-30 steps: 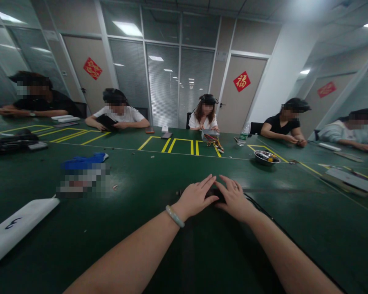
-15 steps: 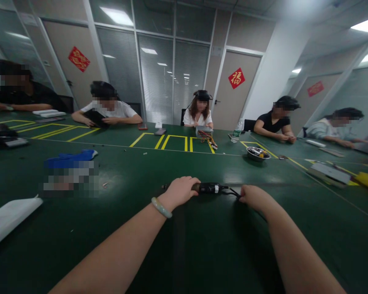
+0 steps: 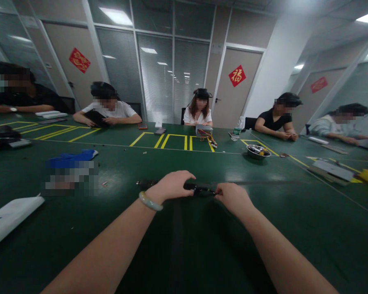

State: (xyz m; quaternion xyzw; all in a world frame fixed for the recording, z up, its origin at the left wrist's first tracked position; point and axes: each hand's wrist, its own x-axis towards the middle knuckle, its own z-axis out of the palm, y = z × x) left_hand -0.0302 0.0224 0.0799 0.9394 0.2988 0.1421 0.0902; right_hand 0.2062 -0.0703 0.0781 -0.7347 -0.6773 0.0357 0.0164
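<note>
A black cable bundle (image 3: pixel 199 190) lies low over the green table, level from left to right. My left hand (image 3: pixel 173 184), with a pale bracelet on its wrist, is curled loosely round the bundle from above, thumb and fingers on either side. The bundle's far left end, which looks like a metal-tipped plug (image 3: pixel 139 183), sticks out past the wrist. At the right end my right hand (image 3: pixel 231 196) pinches a thin part of the cable between thumb and fingers. The palm side of both hands is hidden.
The green table (image 3: pixel 202 245) carries a blue cloth-like thing (image 3: pixel 73 158) and a white package (image 3: pixel 9 220) at left. Farther off are a metal bowl (image 3: pixel 259 153) of small parts, a bottle (image 3: pixel 237 130) and bundled wires (image 3: pixel 207 136). Several people sit along the far side.
Both hands have moved left, carrying the black cable bundle with them. My left thumb and fingers have spread somewhat, and my right hand has come closer to the left.
</note>
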